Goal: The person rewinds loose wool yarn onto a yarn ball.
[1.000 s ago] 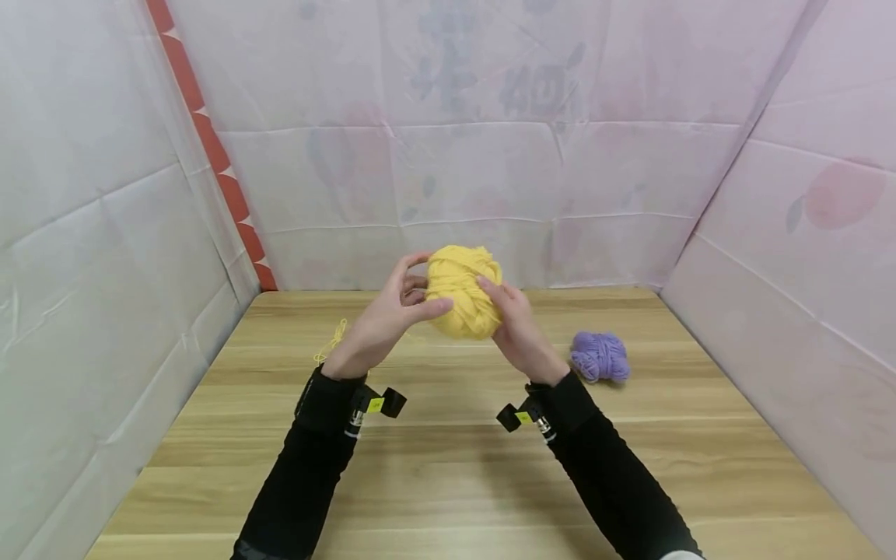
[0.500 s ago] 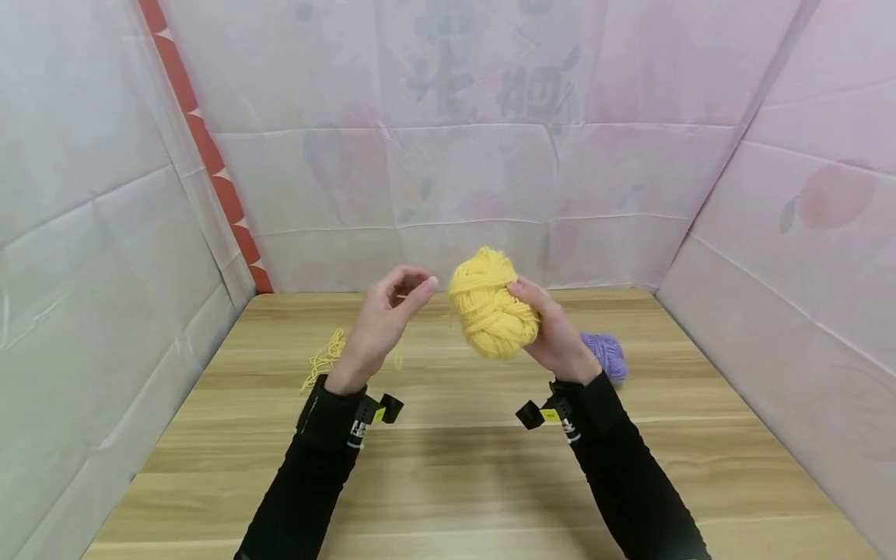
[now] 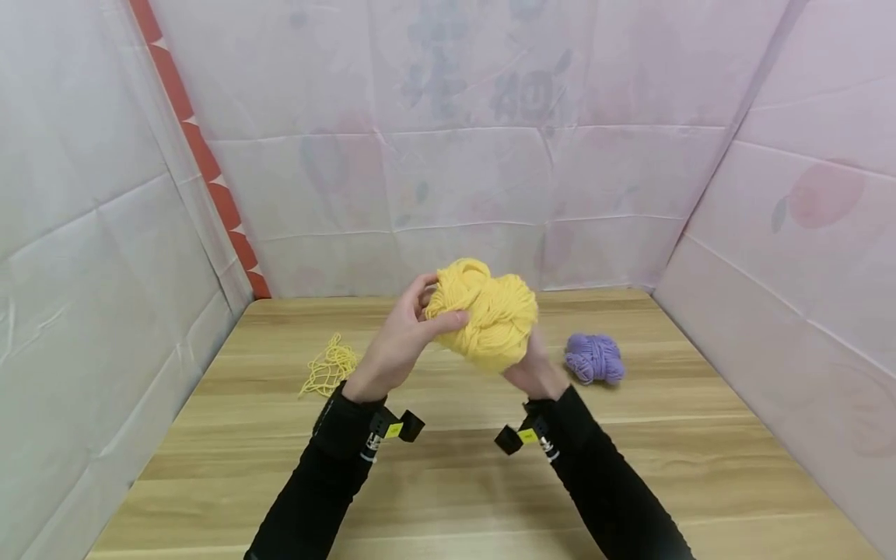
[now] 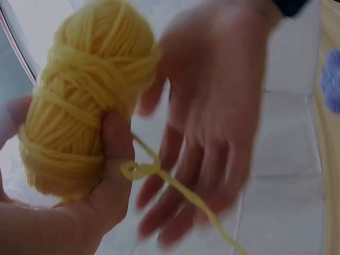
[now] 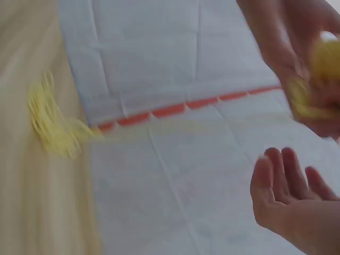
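A ball of yellow yarn (image 3: 493, 315) is up above the table between both hands. My left hand (image 3: 400, 338) grips it, thumb across the near side, as the left wrist view shows. Beside the ball, my right hand (image 3: 533, 369) has its fingers extended and spread; the head view hides most of them behind the yarn. In the right wrist view this right hand (image 5: 292, 207) is apart from the ball. A yellow strand (image 4: 186, 191) with a small loop runs down from the ball past the right fingers. Loose yellow yarn (image 3: 330, 367) lies in a tangled heap left of the left wrist.
A purple yarn skein (image 3: 593, 358) sits on the wooden table (image 3: 448, 482) to the right. Pale printed sheets (image 3: 462, 179) stand as walls at the back and on both sides, with a red strip (image 3: 203, 155) at the left corner.
Half a second ago the right hand held the ball, with the left hand apart. Now the left hand grips it, the right fingers have let go, and the ball has turned.
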The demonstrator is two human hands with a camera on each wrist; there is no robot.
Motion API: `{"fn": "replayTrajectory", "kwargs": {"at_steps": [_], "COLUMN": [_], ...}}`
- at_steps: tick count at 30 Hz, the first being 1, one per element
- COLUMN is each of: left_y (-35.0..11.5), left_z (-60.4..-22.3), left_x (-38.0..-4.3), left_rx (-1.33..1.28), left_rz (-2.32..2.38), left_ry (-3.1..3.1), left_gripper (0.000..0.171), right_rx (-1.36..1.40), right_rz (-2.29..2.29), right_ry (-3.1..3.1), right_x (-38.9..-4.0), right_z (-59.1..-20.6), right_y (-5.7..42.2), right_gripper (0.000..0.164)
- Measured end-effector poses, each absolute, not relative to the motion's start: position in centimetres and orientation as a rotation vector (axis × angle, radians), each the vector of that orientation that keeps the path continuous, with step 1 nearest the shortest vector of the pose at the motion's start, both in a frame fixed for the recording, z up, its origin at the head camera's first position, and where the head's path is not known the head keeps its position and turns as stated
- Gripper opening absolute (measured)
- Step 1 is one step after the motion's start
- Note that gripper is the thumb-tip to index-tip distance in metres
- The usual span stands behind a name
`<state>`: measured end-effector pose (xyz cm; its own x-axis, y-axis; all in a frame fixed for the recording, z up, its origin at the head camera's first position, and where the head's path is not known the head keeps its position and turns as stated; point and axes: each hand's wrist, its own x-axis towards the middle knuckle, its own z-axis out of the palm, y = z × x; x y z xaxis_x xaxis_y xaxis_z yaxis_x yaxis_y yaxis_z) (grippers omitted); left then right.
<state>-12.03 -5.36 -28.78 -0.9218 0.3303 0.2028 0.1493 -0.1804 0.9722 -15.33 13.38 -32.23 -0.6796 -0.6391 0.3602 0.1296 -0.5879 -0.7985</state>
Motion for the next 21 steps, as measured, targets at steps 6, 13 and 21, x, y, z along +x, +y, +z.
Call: {"fn": "replayTrajectory", "kwargs": {"at_steps": [6, 13, 21], "left_y": [-5.6, -7.2, -8.1], "left_z": [-28.2, -27.9, -28.3], "left_x": [-11.7, -12.0, -12.3], "left_rx": [0.511, 0.366, 0.312], "left_rz": [2.518, 2.870, 3.037], "left_ry": [1.826, 1.685, 1.432], "left_gripper": [0.055, 0.048, 0.047], "right_rx": [-0.931, -0.879, -0.890], "right_rz": [-2.161, -2.142, -2.054], "right_ry": [1.098, 1.472, 1.841], "right_x": [-15.6, -14.9, -14.5], "right_z": [-33.9, -34.1, -33.7], "right_y": [11.6, 13.5, 15.0], "right_gripper": [0.043, 0.025, 0.019]}}
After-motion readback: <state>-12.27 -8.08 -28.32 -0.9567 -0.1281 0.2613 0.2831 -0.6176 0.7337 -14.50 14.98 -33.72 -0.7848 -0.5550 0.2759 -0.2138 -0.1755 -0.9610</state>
